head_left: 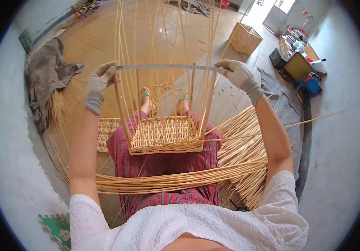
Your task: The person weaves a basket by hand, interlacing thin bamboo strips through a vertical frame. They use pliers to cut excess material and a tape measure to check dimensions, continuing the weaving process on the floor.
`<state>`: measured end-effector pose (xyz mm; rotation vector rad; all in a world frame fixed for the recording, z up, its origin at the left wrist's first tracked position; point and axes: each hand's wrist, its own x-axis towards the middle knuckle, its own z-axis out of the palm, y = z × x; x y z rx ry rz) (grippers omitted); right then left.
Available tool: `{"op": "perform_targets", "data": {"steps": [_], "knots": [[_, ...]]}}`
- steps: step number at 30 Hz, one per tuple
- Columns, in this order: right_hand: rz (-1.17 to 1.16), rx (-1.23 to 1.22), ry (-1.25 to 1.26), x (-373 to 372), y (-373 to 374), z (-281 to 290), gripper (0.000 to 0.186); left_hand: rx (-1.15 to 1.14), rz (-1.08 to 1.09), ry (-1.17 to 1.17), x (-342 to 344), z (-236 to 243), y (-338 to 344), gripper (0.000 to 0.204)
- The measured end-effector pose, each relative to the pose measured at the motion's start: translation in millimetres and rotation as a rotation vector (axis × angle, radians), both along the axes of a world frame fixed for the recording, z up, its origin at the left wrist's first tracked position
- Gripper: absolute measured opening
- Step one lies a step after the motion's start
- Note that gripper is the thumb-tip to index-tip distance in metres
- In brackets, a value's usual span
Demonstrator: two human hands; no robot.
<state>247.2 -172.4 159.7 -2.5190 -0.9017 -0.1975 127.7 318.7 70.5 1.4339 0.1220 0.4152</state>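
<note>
A half-woven wicker basket (166, 133) rests on my lap, its long upright stakes (207, 100) rising all around. Across the tops of its thicker corner posts a measuring tape (167, 66) is stretched level. My left hand (100, 83), in a pale glove, pinches the tape's left end against a corner post. At the other end, my gloved right hand (239, 76) is closed on the tape beside the right stakes. Whether a tape case sits inside that hand cannot be seen.
A bundle of wicker rods (180, 180) lies over my thighs, and a larger heap (240, 154) spreads at my right. Behind stands a finished wicker basket (245, 38). A grey cloth (48, 79) covers rods at the left wall; a cluttered table (299, 62) is at right.
</note>
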Motion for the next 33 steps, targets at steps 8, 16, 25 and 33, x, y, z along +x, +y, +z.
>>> {"op": "perform_targets", "data": {"steps": [8,16,25,33], "knots": [[0.047,0.008,0.213,11.1,0.9,-0.2,0.043,0.148,0.029,0.117,-5.5,13.3,0.0,0.025],[-0.034,-0.139,0.184,6.1,2.4,13.9,0.048,0.489,0.063,0.129,-2.7,28.6,-3.7,0.025],[0.1,-0.145,0.116,33.2,-5.4,-14.8,0.06,0.599,0.053,0.2,12.6,31.4,-17.9,0.021],[0.031,-0.149,0.228,9.5,1.2,5.5,0.039,0.724,0.112,0.191,6.1,28.5,-11.9,0.024]]}}
